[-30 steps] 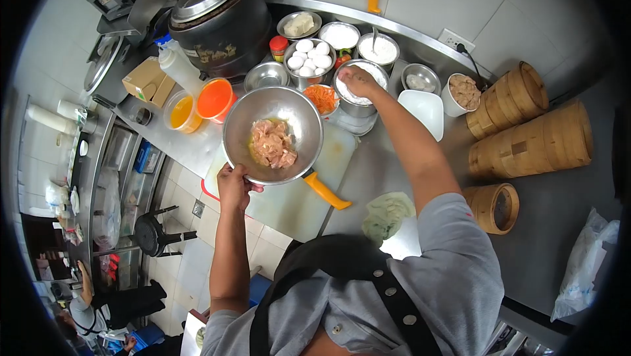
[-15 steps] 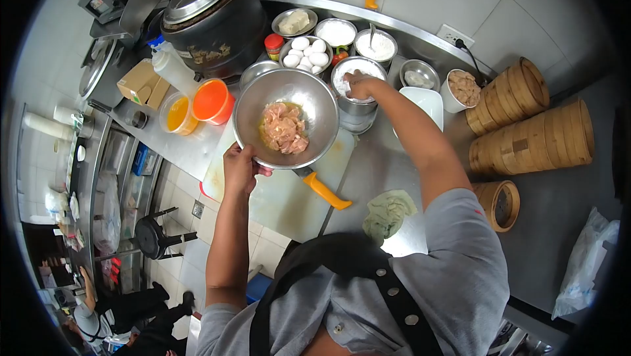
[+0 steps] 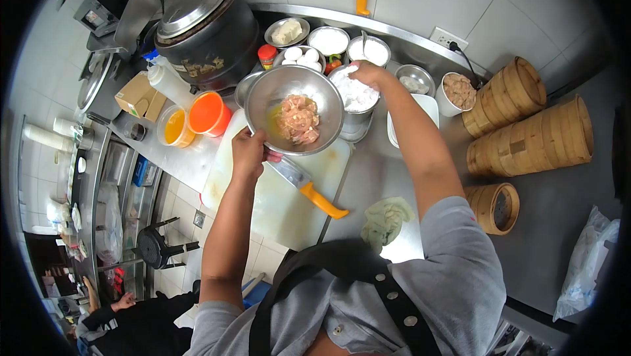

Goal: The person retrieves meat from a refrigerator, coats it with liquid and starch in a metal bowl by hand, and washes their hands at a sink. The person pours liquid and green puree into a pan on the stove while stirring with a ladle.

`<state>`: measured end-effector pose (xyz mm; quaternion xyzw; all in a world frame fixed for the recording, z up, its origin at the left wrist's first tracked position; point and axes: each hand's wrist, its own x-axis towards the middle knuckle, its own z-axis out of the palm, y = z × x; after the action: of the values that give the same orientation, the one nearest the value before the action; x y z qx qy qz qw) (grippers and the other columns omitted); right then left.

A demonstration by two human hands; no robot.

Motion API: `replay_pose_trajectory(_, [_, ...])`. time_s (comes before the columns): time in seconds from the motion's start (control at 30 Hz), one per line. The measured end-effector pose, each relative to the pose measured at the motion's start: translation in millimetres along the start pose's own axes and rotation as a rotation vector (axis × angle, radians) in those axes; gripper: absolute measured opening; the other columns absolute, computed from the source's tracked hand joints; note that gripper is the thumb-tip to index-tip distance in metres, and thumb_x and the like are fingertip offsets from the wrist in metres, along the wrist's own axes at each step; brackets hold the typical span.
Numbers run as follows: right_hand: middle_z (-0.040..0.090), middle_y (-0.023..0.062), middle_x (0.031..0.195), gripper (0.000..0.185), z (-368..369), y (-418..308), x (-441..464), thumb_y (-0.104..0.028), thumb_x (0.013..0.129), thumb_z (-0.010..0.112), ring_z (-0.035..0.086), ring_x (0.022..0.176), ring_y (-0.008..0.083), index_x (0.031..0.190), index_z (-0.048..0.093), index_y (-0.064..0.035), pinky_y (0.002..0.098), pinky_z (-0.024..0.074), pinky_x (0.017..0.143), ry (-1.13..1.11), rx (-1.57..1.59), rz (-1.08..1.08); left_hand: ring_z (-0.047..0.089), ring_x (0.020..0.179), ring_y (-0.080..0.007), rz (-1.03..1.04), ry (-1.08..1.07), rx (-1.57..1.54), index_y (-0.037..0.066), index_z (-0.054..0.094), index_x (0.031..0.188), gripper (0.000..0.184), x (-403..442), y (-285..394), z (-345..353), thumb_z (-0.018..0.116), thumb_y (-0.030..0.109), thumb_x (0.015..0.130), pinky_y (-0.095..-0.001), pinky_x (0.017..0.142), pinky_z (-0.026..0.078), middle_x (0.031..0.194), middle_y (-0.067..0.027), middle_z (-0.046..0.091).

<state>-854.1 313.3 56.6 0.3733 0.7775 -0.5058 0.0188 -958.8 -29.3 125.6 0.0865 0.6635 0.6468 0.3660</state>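
Observation:
My left hand [image 3: 251, 153] grips the near rim of a steel mixing bowl [image 3: 263, 96], thumb over the edge. Pale pink raw meat pieces [image 3: 299, 119] lie in it with some yellow liquid. My right hand [image 3: 369, 74] is at the far rim of a steel pot of white powder [image 3: 355, 93], its fingers closed and dusted with powder; their tips are partly hidden. Under the bowl, a knife [image 3: 321, 199] with a yellow handle rests on a white cutting board [image 3: 263, 211].
Behind the bowl are eggs [image 3: 309, 57], a red-lidded jar [image 3: 267, 55] and a large dark cooker [image 3: 209, 40]. An orange tub [image 3: 209, 114] stands left. Bamboo steamers [image 3: 532, 139] and a cup of meat [image 3: 459, 92] are right. A cloth [image 3: 386, 221] lies near me. Another person [image 3: 138, 326] is lower left.
The bowl has shifted slightly right and the meat has slid rightward in it. My right hand has risen from the middle of the powder to the pot's far rim.

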Motion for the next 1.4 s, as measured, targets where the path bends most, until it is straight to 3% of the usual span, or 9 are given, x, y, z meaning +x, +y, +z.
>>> replay_pose_trajectory(0.17, [0.057,0.0166,0.115,0.044,-12.1,-73.8,-61.9,-0.017,0.081,0.059,0.053,0.105,0.0255,0.124,0.052,-0.0079,0.0350,0.0432,0.089,0.060,0.007,-0.181,0.062,0.048,-0.0274,0.001,-0.027,-0.041,-0.012,0.049,0.100,0.026,14.7,-7.0,18.4,0.050,0.005,0.080,-0.0329,0.041,0.054,0.074,-0.0225,0.062])
replay_pose_trajectory(0.33, [0.063,0.0150,0.103,0.034,16.5,-103.1,-87.0,-0.014,0.080,0.055,0.060,0.099,0.0280,0.113,0.059,-0.0061,0.0341,0.0464,0.087,0.045,-0.384,-0.547,0.063,0.049,-0.0261,-0.024,-0.068,-0.105,-0.010,0.049,0.099,0.024,9.1,-7.5,38.7,0.049,0.004,0.080,-0.0330,0.042,0.055,0.074,-0.0217,0.063])
replay_pose_trajectory(0.5, [0.039,0.0254,0.134,0.065,66.2,-60.9,-89.5,-0.020,0.072,0.068,0.046,0.119,0.0395,0.131,0.044,-0.0084,0.0418,0.0429,0.094,0.101,-0.747,-0.447,0.062,0.047,-0.0269,0.022,-0.093,-0.211,-0.009,0.050,0.100,0.023,-1.5,-12.4,40.1,0.048,0.003,0.081,-0.0335,0.040,0.054,0.074,-0.0210,0.062])
replay_pose_trajectory(0.77, [0.061,0.0215,0.108,0.036,90.2,-101.8,-104.6,-0.005,0.077,0.057,0.058,0.103,0.0360,0.113,0.058,-0.0040,0.0403,0.0457,0.088,0.043,-0.504,-0.481,0.060,0.046,-0.0251,0.002,-0.125,-0.142,-0.010,0.049,0.101,0.026,-15.1,-22.3,39.4,0.049,0.005,0.080,-0.0337,0.041,0.053,0.073,-0.0195,0.060])
replay_pose_trajectory(0.87, [0.062,0.0212,0.106,0.035,82.1,-112.4,-103.3,-0.005,0.077,0.056,0.058,0.101,0.0356,0.113,0.059,-0.0050,0.0397,0.0462,0.087,0.166,-0.491,-0.542,0.060,0.047,-0.0248,-0.004,-0.115,-0.149,-0.010,0.049,0.100,0.025,-13.6,-19.9,37.4,0.049,0.005,0.080,-0.0337,0.042,0.054,0.073,-0.0194,0.061])
replay_pose_trajectory(1.03, [0.064,0.0186,0.102,0.031,56.5,-141.1,-122.3,-0.013,0.076,0.060,0.061,0.095,0.0312,0.107,0.062,-0.0059,0.0376,0.0474,0.084,-0.052,-0.700,-0.502,0.061,0.051,-0.0247,-0.012,-0.133,-0.223,-0.009,0.048,0.099,0.026,-7.7,-18.8,35.8,0.051,0.006,0.079,-0.0346,0.045,0.054,0.073,-0.0195,0.061])
replay_pose_trajectory(1.17, [0.066,0.0169,0.098,0.029,45.6,-123.1,-93.9,-0.013,0.076,0.065,0.063,0.089,0.0281,0.104,0.063,-0.0046,0.0348,0.0482,0.081,0.195,-0.543,-0.540,0.061,0.049,-0.0259,-0.050,-0.114,-0.247,-0.009,0.049,0.097,0.023,-1.5,-20.1,38.8,0.051,0.006,0.080,-0.0347,0.043,0.054,0.073,-0.0200,0.061])
replay_pose_trajectory(1.27, [0.066,0.0136,0.097,0.024,27.0,-128.9,-100.5,-0.014,0.081,0.063,0.062,0.088,0.0223,0.103,0.062,-0.0028,0.0331,0.0496,0.076,0.010,0.068,-0.220,0.061,0.049,-0.0257,-0.051,-0.090,-0.251,-0.009,0.050,0.096,0.022,3.8,-21.2,38.2,0.051,0.006,0.079,-0.0343,0.042,0.054,0.074,-0.0205,0.061])
replay_pose_trajectory(1.4, [0.065,0.0118,0.094,0.026,-16.4,-106.1,-80.6,-0.011,0.083,0.062,0.061,0.080,0.0161,0.107,0.060,-0.0002,0.0284,0.0503,0.063,-0.104,0.325,-0.264,0.061,0.047,-0.0238,-0.024,-0.042,-0.219,-0.009,0.051,0.094,0.022,10.0,-17.5,20.0,0.052,0.004,0.076,-0.0329,0.041,0.054,0.073,-0.0200,0.062])
